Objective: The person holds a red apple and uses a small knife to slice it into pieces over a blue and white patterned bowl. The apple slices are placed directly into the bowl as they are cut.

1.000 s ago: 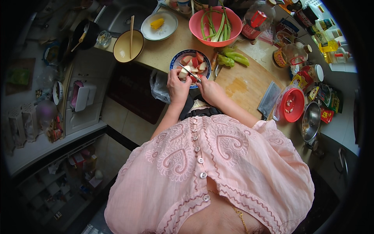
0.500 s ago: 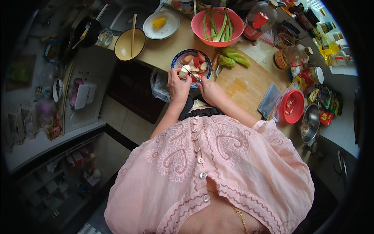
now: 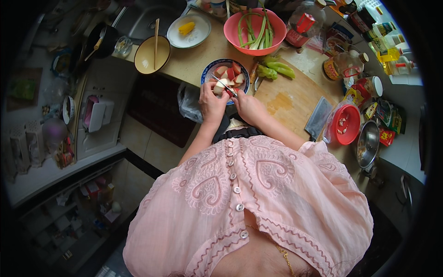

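Over the near side of a blue-and-white bowl point(image 3: 248, 83), my left hand point(image 3: 212, 104) is closed on a pale piece of apple point(image 3: 220, 86). My right hand point(image 3: 249, 107) grips a small knife point(image 3: 224, 86), its handle mostly hidden by the fingers. The blade lies across the apple piece, against its flesh. Red-skinned apple chunks point(image 3: 230, 73) fill the bowl under both hands.
Right of the bowl is a wooden cutting board point(image 3: 295, 94) with green peppers point(image 3: 280, 69) at its far end and a cleaver point(image 3: 318, 118) at its right edge. Behind stand a pink bowl of scallions point(image 3: 231, 37) and a plate point(image 3: 199, 39). A tan bowl point(image 3: 144, 59) holds chopsticks.
Both hands stay over the bowl with the apple piece and knife. The knife and fingers have shifted only slightly; the whole view has moved a little.
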`<state>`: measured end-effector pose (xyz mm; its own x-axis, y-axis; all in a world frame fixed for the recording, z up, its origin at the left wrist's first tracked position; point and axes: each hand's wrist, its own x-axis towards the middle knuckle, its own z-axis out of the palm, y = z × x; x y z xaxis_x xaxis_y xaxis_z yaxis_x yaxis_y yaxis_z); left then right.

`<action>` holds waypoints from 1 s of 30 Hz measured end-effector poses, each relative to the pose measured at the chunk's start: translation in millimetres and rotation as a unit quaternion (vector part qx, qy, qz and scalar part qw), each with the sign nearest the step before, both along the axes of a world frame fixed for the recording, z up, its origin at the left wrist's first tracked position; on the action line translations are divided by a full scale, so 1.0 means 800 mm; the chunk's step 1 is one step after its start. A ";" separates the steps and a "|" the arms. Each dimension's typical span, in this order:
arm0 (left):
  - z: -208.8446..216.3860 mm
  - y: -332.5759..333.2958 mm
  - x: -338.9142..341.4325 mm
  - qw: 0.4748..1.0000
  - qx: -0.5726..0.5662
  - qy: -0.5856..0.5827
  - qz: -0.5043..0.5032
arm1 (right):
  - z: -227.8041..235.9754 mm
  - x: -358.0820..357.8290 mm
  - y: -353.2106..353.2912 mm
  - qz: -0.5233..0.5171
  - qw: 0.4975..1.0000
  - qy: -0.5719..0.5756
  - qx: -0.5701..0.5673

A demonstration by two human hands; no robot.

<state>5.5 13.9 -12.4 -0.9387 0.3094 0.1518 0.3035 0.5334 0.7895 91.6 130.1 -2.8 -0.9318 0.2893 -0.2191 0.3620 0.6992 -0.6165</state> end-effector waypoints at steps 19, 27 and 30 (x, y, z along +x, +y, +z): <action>0.003 0.004 -0.002 0.999 -0.021 0.027 0.002 | -0.009 0.002 0.001 -0.004 1.000 -0.008 0.008; 0.008 0.004 0.000 0.998 -0.035 0.054 0.006 | -0.008 0.002 -0.003 -0.009 1.000 -0.004 -0.002; 0.001 0.002 0.000 1.000 -0.015 -0.004 0.004 | 0.001 0.001 -0.003 -0.011 1.000 -0.010 0.006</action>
<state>5.5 15.2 -11.4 -0.9425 0.3055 0.1356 0.2928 0.5587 0.7760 92.8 128.1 -2.2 -0.9209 0.3120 -0.2339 0.3892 0.6982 -0.6009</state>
